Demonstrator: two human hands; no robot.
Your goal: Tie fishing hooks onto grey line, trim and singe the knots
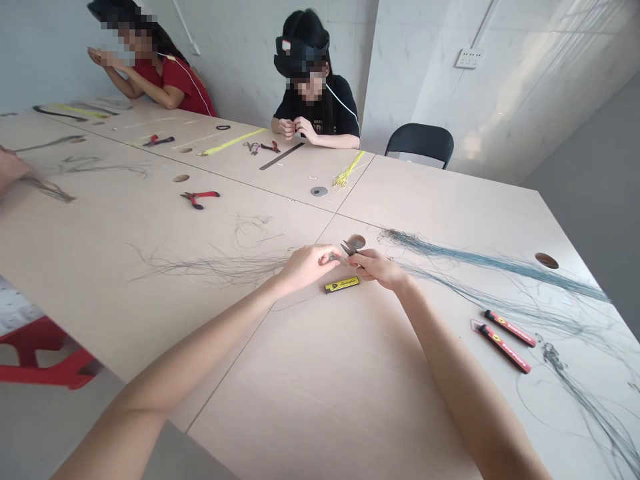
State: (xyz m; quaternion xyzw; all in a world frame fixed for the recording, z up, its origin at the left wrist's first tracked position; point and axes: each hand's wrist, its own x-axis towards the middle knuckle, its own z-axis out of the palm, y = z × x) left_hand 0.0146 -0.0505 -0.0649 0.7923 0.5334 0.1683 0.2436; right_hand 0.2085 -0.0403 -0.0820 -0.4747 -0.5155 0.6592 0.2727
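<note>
My left hand point(307, 265) is closed in a pinch on the end of some thin strands, just left of the scissors. Loose grey strands point(225, 268) fan out leftward over the table from beneath it. In my right hand point(377, 267) is a small pair of scissors point(349, 249), its dark pointed blades toward my left fingers; the handles are hidden in my grip. Just below both hands lies a yellow and black lighter point(342, 285). A bundle of blue-grey strands point(480, 259) stretches away to the right, its tangled end near my right hand.
Two red lighters point(504, 348) and another strand bundle point(575, 383) lie at right. Red-handled pliers point(200, 198) rest left of centre. Round holes point(547, 261) pierce the table point(310, 373). Two people sit opposite point(320, 100); another person's hand point(10, 170) is at the left edge.
</note>
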